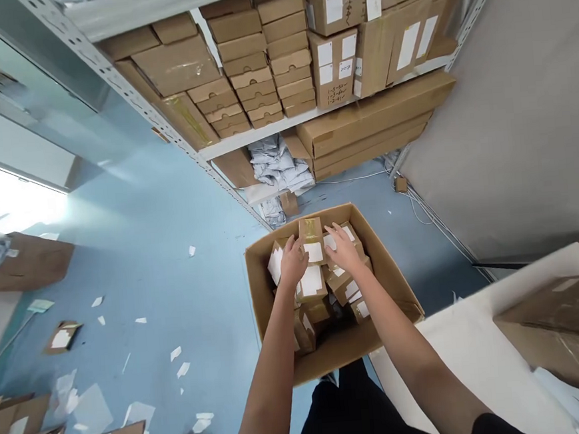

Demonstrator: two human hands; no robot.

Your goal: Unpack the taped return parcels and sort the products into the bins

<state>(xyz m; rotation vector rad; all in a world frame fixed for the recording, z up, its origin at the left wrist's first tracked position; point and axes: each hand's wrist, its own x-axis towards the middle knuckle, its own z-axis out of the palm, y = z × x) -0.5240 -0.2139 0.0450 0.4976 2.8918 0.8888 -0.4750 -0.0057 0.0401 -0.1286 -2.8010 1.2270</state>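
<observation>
Blue floor [168, 206] all round, strewn with paper scraps [182, 369] left of the carton [263, 299]. Beyond the carton, a rack [263, 132] packed with brown stock. Right of the carton, a white surface [480, 342] carrying a larger parcel [564, 329]. The carton itself open, flaps out, partly filled with small boxes [348, 286] bearing white labels, lying every way.

Inside the carton, toward its far wall, both hands down among them. Left grip [293, 260] curled against the side of one upright box [312, 238] — touching it for certain, but cannot tell whether truly clenched on it or only pressed to it. Right grip [343, 247] released, lying flat with fingers spread over the boxes just beside that upright one.

Seems to be the picking-over step: feeling through the load, one box singled out but not yet lifted — standing in the carton, between the two hands.

Next move, by the look of it, calls for closing thumb and fingers on opposite faces of that box. Then a straight lift clear of its neighbours and of the carton's wall, with the right grip steadying the loose pile against toppling.
</observation>
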